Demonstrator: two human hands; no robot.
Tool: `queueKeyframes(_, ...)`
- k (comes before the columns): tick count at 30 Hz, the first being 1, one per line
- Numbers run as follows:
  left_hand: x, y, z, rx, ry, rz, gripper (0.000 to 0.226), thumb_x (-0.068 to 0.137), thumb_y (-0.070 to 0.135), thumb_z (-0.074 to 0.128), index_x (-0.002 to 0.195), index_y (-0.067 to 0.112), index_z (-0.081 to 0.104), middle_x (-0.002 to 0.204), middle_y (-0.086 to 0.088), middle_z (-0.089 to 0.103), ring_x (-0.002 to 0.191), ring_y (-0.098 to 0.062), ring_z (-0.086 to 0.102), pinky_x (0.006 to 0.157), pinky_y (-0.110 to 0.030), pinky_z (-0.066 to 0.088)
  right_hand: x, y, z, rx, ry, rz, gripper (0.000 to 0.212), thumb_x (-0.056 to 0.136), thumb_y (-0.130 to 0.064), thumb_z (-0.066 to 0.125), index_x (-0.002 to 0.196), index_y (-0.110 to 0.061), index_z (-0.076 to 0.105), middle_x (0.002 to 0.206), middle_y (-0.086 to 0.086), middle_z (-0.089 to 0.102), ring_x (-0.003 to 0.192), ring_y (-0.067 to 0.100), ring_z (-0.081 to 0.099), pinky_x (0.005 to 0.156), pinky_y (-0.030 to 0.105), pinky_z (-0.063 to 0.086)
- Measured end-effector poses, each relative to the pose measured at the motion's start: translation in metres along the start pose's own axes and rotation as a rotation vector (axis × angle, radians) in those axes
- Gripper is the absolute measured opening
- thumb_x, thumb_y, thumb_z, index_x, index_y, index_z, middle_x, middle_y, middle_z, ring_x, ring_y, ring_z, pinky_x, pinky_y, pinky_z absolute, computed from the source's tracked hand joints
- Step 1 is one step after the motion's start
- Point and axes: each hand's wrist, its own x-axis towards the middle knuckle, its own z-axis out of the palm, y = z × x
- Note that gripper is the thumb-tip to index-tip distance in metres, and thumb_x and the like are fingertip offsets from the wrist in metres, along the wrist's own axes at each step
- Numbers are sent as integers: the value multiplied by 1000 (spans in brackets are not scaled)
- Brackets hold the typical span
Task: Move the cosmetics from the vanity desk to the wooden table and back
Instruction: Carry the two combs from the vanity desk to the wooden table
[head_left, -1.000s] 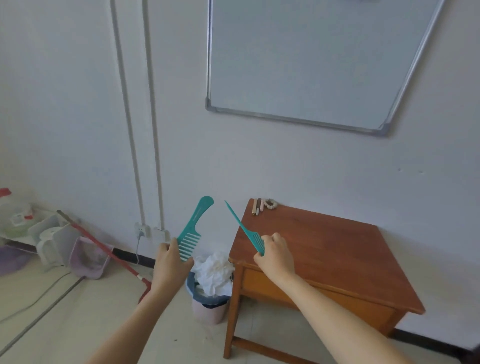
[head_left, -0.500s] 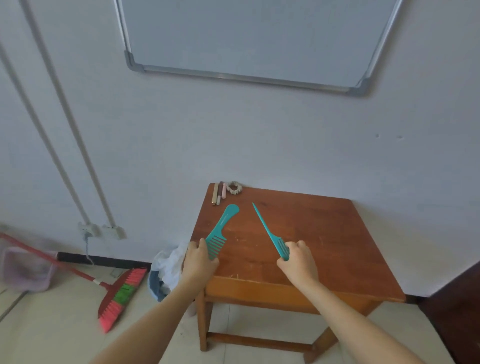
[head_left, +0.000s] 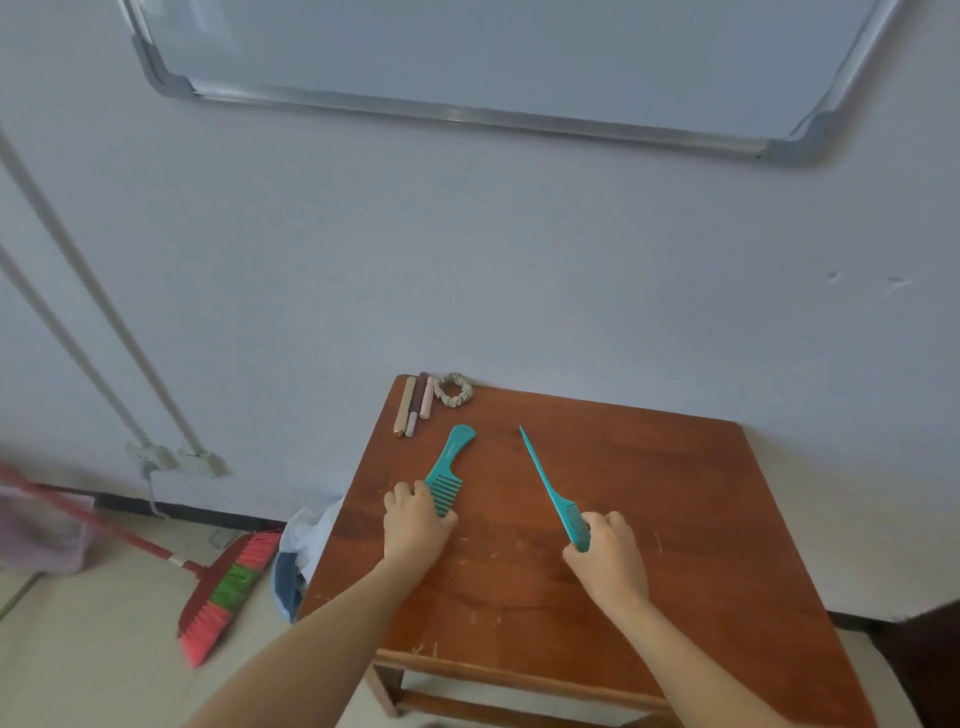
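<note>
My left hand (head_left: 415, 525) grips the toothed end of a teal wide-tooth comb (head_left: 451, 467), its handle pointing away over the wooden table (head_left: 675, 519). In my right hand (head_left: 608, 558) is the toothed end of a teal tail comb (head_left: 545, 483), its thin tail aimed up and left. Both hands are low over the tabletop. Whether the combs touch the wood is unclear. At the table's far left corner lie three slim cosmetic sticks (head_left: 413, 405) and a beige scrunchie (head_left: 453, 389).
The table stands against a white wall under a whiteboard (head_left: 493, 57). Left of the table a bin with white bags (head_left: 304, 545) sits on the floor, and a red broom (head_left: 218, 587) leans there. A dark object (head_left: 924, 660) is at the right edge.
The view has closed in on the table. Both hands, each holding its comb, have come from beside the table's front edge to low over its top.
</note>
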Motion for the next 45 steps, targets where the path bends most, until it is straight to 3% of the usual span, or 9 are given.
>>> queueKeyframes(14, 82, 25, 19, 197, 84, 98, 54, 82, 50, 48, 124, 15, 44, 122, -2, 51, 116, -23, 40, 94, -36, 33, 62, -29, 13, -35, 2, 144, 40, 88, -29, 57, 125, -18, 47, 113, -3, 47, 105, 9, 46, 74, 16, 43)
queueKeyframes(21, 84, 27, 32, 204, 110, 79, 51, 52, 41, 80, 84, 4, 64, 80, -13, 62, 79, -33, 58, 67, -39, 47, 72, -35, 26, -22, -33, 170, 40, 88, -28, 56, 126, -18, 47, 118, -2, 47, 110, 10, 46, 78, 17, 44)
queueKeyframes(23, 82, 28, 31, 204, 89, 67, 57, 55, 46, 79, 91, 5, 64, 87, -14, 62, 85, -33, 59, 71, -41, 48, 80, -41, 28, -11, -36, 172, 38, 88, -28, 56, 124, -17, 49, 117, 0, 48, 110, 13, 47, 76, 19, 43)
queueKeyframes(26, 77, 29, 26, 203, 45, 41, 66, 78, 58, 55, 124, 12, 48, 122, -9, 51, 117, -27, 44, 95, -41, 37, 89, -49, 32, 15, -43, 161, 37, 86, -28, 56, 120, -15, 52, 113, 1, 49, 107, 16, 49, 79, 26, 46)
queueKeyframes(30, 76, 9, 14, 153, 75, 149, 51, 93, 46, 35, 137, 19, 33, 142, -1, 33, 136, -22, 20, 110, -38, 23, 100, -63, 38, 31, -87, 143, 37, 85, -29, 57, 119, -16, 53, 112, 2, 50, 105, 18, 52, 77, 29, 48)
queueKeyframes(32, 75, -11, 4, 183, 140, 182, 44, 92, 40, 35, 127, 17, 49, 134, -3, 48, 131, -25, 36, 104, -42, 35, 106, -75, 41, 37, -106, 134, 35, 85, -29, 57, 117, -15, 54, 112, 2, 50, 101, 19, 55, 74, 29, 49)
queueKeyframes(35, 78, -43, -6, 252, 177, 217, 48, 79, 39, 34, 101, 14, 68, 107, -5, 67, 105, -28, 62, 80, -44, 52, 114, -98, 48, 76, -130, 178, 29, 87, -28, 56, 112, -13, 56, 112, 3, 50, 94, 20, 59, 65, 28, 45)
queueKeyframes(41, 70, -73, -16, 428, 11, 257, 48, 76, 43, 32, 97, 26, 72, 103, 8, 70, 96, -14, 66, 74, -30, 55, 118, -124, 65, 167, -183, 268, 27, 87, -29, 56, 107, -11, 57, 110, 6, 58, 94, 22, 61, 62, 27, 47)
queueKeyframes(45, 70, -76, -19, 410, -61, 279, 48, 77, 47, 32, 99, 30, 71, 105, 10, 69, 97, -11, 66, 76, -28, 54, 119, -134, 71, 134, -162, 287, 31, 87, -29, 56, 112, -10, 57, 114, 7, 57, 102, 24, 58, 74, 31, 50)
